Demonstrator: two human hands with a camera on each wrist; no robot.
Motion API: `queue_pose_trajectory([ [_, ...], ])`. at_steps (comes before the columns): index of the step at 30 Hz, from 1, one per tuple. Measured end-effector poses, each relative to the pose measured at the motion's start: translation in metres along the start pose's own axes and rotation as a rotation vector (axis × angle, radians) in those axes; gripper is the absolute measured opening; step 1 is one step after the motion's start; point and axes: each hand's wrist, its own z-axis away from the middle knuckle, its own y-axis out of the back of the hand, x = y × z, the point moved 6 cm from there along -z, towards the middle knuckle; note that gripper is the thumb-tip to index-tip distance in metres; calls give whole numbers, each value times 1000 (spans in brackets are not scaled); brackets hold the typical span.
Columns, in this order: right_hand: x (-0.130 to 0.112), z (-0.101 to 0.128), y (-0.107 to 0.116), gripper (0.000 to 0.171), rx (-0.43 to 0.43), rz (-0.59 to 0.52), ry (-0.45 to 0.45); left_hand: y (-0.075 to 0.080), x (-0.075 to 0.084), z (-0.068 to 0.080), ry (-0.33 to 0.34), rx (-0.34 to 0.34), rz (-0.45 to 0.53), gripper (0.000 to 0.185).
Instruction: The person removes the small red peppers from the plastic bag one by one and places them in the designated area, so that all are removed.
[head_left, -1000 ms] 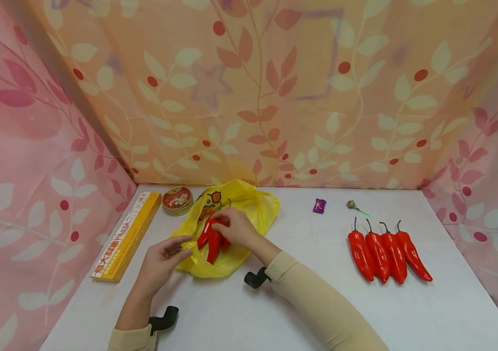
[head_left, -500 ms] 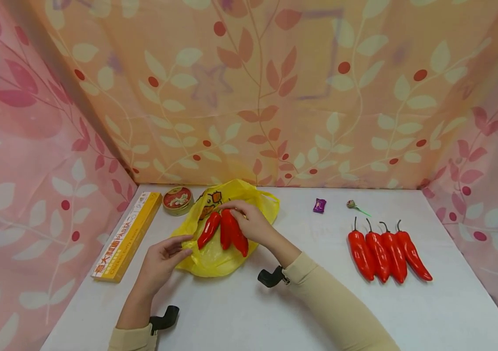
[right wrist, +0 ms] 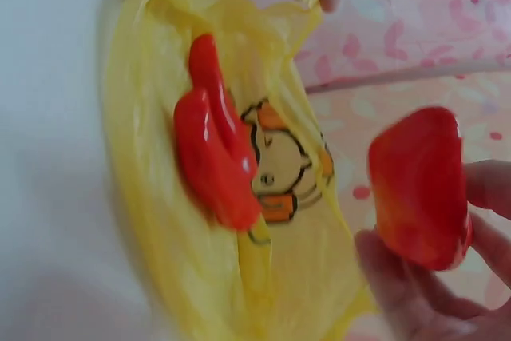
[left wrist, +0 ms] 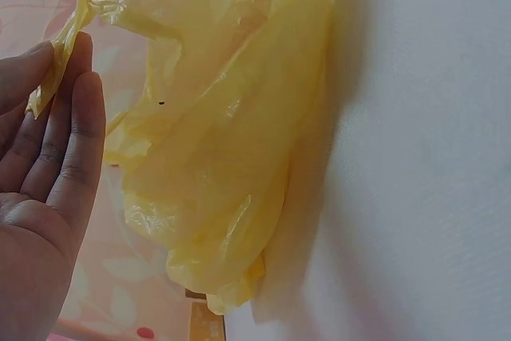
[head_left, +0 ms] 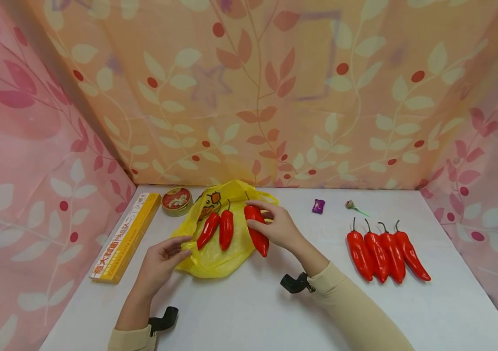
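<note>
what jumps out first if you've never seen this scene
The right hand grips a glossy red pepper beside the yellow plastic bag, where two more peppers lie. The left hand pinches the bag's near edge. At the table's right, four red peppers in a row.

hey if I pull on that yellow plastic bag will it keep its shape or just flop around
Probably flop: the yellow plastic bag lies crumpled and thin under the left hand. It looks very light, so a tug would likely drag it, and the two red peppers resting on it might slide or roll off.
</note>
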Motion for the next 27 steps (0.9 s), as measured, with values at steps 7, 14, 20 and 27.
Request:
queue_pose_trajectory([
  [7,12,21,28,51,23,90,-23,0,-2,0,-14,4,-3,44],
  [14,26,42,55,46,28,99,-68,1,-1,1,-23,10,12,43],
  [20,37,57,74,55,24,141,-91,1,-2,0,-28,9,17,44],
  [27,49,72,99,62,77,203,-154,1,2,2,-33,7,39,42],
])
